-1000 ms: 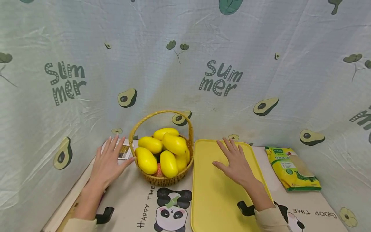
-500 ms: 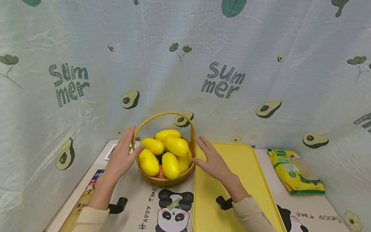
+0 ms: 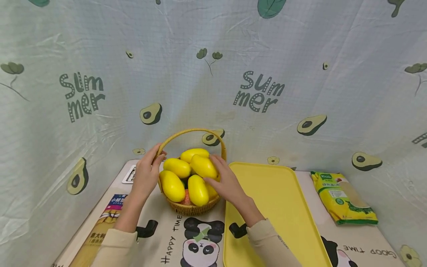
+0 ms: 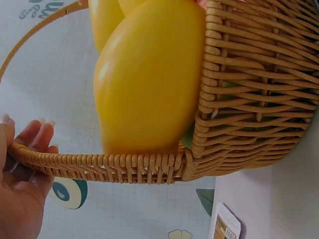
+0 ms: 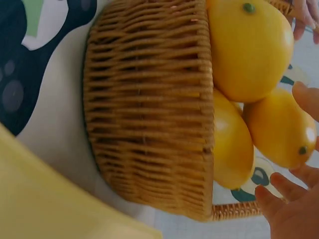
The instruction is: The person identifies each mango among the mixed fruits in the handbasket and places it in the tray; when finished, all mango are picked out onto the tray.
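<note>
A round wicker basket (image 3: pixel 191 210) with a tall arched handle (image 3: pixel 191 130) stands on the table, heaped with several yellow mangoes (image 3: pixel 171 186). A reddish fruit (image 3: pixel 186 197) shows low among them. My left hand (image 3: pixel 146 174) holds the left side of the handle; in the left wrist view the fingers (image 4: pixel 39 133) curl round it. Over the basket's right side, my right hand (image 3: pixel 228 181) spreads thumb and fingers about the upper right mango (image 5: pixel 281 128). In the right wrist view its fingertips lie close to that mango; contact is hard to tell.
A yellow tray (image 3: pixel 267 207) lies right of the basket. Farther right is a yellow-green Knorr bag (image 3: pixel 343 198). On the left lie a brown-blue packet (image 3: pixel 103 222) and a small white packet (image 3: pixel 129 175). A patterned curtain (image 3: pixel 186 85) hangs behind.
Both hands have moved in toward the basket from either side, the right one leaving its place above the tray. My left hand has taken hold of the handle.
</note>
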Action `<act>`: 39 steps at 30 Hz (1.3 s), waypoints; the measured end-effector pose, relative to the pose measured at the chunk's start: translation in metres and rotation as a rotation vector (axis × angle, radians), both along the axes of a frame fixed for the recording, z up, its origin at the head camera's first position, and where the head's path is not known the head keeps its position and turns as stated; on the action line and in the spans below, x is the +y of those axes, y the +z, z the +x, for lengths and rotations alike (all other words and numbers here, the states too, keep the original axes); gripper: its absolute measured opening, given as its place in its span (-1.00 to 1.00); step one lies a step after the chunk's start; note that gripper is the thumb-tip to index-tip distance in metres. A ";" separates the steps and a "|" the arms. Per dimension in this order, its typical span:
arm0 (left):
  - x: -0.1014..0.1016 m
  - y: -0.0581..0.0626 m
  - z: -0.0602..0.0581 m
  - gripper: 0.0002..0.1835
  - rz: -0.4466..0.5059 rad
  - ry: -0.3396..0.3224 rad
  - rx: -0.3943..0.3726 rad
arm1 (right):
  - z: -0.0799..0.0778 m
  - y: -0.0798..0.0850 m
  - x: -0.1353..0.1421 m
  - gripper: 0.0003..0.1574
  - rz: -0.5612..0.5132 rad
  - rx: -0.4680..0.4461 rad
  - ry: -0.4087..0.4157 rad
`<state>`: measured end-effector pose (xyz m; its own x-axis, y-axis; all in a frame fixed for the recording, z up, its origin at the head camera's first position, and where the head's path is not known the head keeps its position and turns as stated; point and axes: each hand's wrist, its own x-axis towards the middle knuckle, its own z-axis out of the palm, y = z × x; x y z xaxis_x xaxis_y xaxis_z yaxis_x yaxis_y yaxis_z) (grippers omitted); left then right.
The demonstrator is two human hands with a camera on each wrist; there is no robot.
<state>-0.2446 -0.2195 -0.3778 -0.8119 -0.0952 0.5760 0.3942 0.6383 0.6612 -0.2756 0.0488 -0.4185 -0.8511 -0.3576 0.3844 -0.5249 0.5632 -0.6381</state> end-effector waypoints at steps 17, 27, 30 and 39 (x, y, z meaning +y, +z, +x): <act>0.010 0.001 -0.003 -0.57 0.104 0.002 -0.048 | 0.004 0.005 -0.001 -0.25 -0.087 0.092 -0.054; 0.006 0.001 0.005 -0.55 0.179 0.036 -0.072 | 0.008 0.008 0.031 -0.30 -0.140 0.195 -0.064; 0.005 0.002 0.006 -0.55 0.181 0.059 -0.055 | 0.008 0.004 0.044 -0.31 -0.158 0.228 -0.072; 0.008 0.004 0.005 -0.56 0.215 0.064 -0.010 | 0.002 -0.016 0.091 -0.33 -0.213 0.180 -0.203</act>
<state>-0.2395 -0.2118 -0.3741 -0.8059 -0.2663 0.5288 0.3505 0.5053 0.7886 -0.2739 0.1398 -0.4341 -0.8081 -0.0838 0.5831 -0.5312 0.5316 -0.6598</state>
